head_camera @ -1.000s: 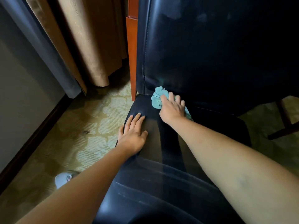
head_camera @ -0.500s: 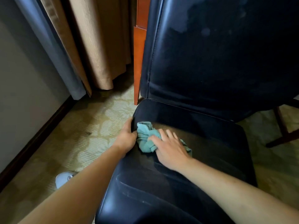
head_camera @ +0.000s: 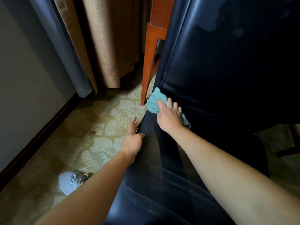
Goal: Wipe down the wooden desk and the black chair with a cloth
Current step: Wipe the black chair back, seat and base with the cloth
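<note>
The right hand [head_camera: 170,116] presses the cloth [head_camera: 155,103] flat into the black chair [head_camera: 219,62] seat's back left corner. The left hand [head_camera: 132,138], fingers loose, touches the seat's left edge.

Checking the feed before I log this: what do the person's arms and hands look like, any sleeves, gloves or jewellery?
Both forearms are bare all the way to the frame edge, with no sleeves in view. The left hand and right hand wear no gloves, and no rings, watch or bracelet show. The only clothing visible is a light grey lace-up shoe on the carpet.
</note>
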`<state>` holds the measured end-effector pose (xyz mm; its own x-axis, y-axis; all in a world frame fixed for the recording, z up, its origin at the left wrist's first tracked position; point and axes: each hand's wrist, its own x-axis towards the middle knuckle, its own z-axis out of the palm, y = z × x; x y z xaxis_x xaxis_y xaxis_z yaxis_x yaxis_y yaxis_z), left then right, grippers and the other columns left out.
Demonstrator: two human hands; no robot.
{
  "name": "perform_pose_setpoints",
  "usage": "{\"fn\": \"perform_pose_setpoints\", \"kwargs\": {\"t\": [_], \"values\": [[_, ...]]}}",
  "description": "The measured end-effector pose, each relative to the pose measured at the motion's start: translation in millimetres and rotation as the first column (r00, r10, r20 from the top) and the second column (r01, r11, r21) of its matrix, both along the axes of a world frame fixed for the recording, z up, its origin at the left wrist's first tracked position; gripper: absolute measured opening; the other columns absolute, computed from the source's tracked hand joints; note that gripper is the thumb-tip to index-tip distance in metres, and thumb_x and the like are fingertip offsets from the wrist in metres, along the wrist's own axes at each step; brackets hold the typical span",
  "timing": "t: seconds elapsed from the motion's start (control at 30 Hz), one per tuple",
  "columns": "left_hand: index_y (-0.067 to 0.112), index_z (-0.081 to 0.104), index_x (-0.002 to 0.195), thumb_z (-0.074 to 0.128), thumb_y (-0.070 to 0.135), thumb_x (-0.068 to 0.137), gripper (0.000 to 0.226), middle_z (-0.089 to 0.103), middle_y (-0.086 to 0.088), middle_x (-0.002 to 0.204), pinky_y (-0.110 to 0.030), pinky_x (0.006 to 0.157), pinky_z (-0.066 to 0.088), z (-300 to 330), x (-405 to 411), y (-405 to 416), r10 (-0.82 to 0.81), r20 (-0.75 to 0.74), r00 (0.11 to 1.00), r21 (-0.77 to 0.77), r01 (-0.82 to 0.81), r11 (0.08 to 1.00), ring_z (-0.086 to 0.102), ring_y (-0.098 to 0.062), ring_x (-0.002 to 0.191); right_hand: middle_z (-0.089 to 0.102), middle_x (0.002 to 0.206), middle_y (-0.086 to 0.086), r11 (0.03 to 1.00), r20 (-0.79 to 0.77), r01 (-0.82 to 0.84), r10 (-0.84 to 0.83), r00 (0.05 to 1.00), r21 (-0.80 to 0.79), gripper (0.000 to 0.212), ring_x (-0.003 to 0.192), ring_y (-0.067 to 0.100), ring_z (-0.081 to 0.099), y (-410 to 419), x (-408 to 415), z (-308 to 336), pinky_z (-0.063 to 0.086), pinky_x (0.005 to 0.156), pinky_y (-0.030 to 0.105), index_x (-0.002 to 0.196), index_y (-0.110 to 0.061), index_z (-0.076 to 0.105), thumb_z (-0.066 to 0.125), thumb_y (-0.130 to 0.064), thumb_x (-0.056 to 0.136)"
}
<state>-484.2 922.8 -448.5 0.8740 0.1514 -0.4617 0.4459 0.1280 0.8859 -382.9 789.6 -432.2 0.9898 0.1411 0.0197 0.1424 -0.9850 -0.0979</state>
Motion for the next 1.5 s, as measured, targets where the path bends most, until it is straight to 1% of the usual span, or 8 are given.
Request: {"fn": "perform_pose_setpoints", "kwargs": {"t": [0.13,0.27,0.37,0.5,0.73,1.03,1.27,1.5], "values": [[0.015,0.038,0.152,0.039,0.013,0.105,0.048,0.067,-0.009,0.129,-0.032,0.079,0.052,18.6,3.6,11.9,0.245,-0.192,0.951,-0.292,-0.293,0.91,0.067,-0.02,0.099,0.041,0.143,0.011,0.977,-0.101,-0.196,0.203,0.974,0.079,0.047,0.121,0.038,0.043,2.9,-104.4,11.5,0.032,0.103,0.052,0.132,-0.031,0.046,0.05,-0.02,0.086],[0.023,0.057,0.09,0.034,0.05,0.107,0.04,0.068,-0.005,0.088,-0.042,0.094,0.051,31.7,5.1,16.4,0.19,-0.254,0.949,-0.241,-0.252,0.937,0.066,-0.026,0.086,0.041,0.14,0.008,0.918,-0.157,-0.382,0.395,0.905,0.108,0.052,0.119,0.034,0.041,-6.2,-163.0,16.5,0.034,0.104,0.051,0.136,-0.032,0.043,0.047,-0.018,0.086],[0.016,0.061,0.113,0.032,0.055,0.106,0.049,0.072,-0.008,0.103,-0.042,0.102,0.049,21.0,7.0,22.5,0.13,-0.213,0.968,-0.123,-0.159,0.98,0.068,-0.023,0.093,0.04,0.141,0.013,0.897,-0.144,-0.438,0.441,0.886,0.058,0.052,0.118,0.037,0.041,-9.7,-126.5,15.0,0.036,0.103,0.052,0.135,-0.03,0.045,0.047,-0.014,0.086],[0.02,0.031,0.154,0.026,0.059,0.105,0.063,0.065,-0.007,0.129,-0.038,0.116,0.039,6.4,15.4,35.0,0.025,-0.18,0.983,-0.085,-0.041,0.996,0.061,-0.019,0.121,0.035,0.149,0.015,0.988,-0.022,-0.146,0.145,0.989,-0.052,0.045,0.123,0.038,0.038,-0.7,-21.7,9.9,0.031,0.102,0.049,0.137,-0.024,0.045,0.045,-0.014,0.094],[0.022,0.027,0.157,0.022,0.066,0.102,0.07,0.062,-0.005,0.14,-0.042,0.121,0.033,4.3,29.3,31.8,-0.066,-0.187,0.98,-0.018,0.064,0.998,0.055,-0.019,0.132,0.04,0.134,0.007,0.992,0.02,0.021,-0.018,1.0,-0.125,0.037,0.116,0.032,0.042,23.5,40.1,-0.1,0.034,0.097,0.043,0.128,-0.027,0.049,0.051,-0.016,0.093],[0.018,0.05,0.141,0.019,0.07,0.098,0.075,0.052,-0.015,0.146,-0.044,0.109,0.042,47.1,21.7,15.9,-0.023,-0.173,0.985,0.163,0.052,0.985,0.057,-0.028,0.119,0.038,0.145,0.012,0.934,-0.112,-0.343,0.353,0.929,0.1,0.049,0.121,0.04,0.04,16.4,-121.4,16.4,0.031,0.103,0.051,0.135,-0.027,0.053,0.053,-0.019,0.087],[0.021,0.029,0.157,0.01,0.063,0.097,0.077,0.027,-0.009,0.164,-0.04,0.124,0.014,71.5,6.0,-55.8,-0.483,-0.176,0.858,0.692,0.457,0.558,0.02,-0.027,0.152,0.048,0.134,0.014,0.924,-0.167,-0.379,0.381,0.909,0.044,0.05,0.117,0.039,0.046,-71.1,-169.3,28.5,0.039,0.101,0.052,0.134,-0.028,0.049,0.054,-0.019,0.085],[0.038,0.005,0.161,0.022,0.06,0.104,0.063,-0.006,0.001,0.17,-0.044,0.126,0.002,43.3,12.0,-79.9,-0.588,-0.397,0.705,0.844,0.532,0.068,-0.008,-0.024,0.156,0.038,0.136,0.012,0.972,-0.072,0.219,-0.225,0.972,-0.081,0.047,0.115,0.037,0.044,-240.6,-82.9,20.8,0.039,0.095,0.045,0.138,-0.031,0.042,0.049,-0.018,0.094]]}}
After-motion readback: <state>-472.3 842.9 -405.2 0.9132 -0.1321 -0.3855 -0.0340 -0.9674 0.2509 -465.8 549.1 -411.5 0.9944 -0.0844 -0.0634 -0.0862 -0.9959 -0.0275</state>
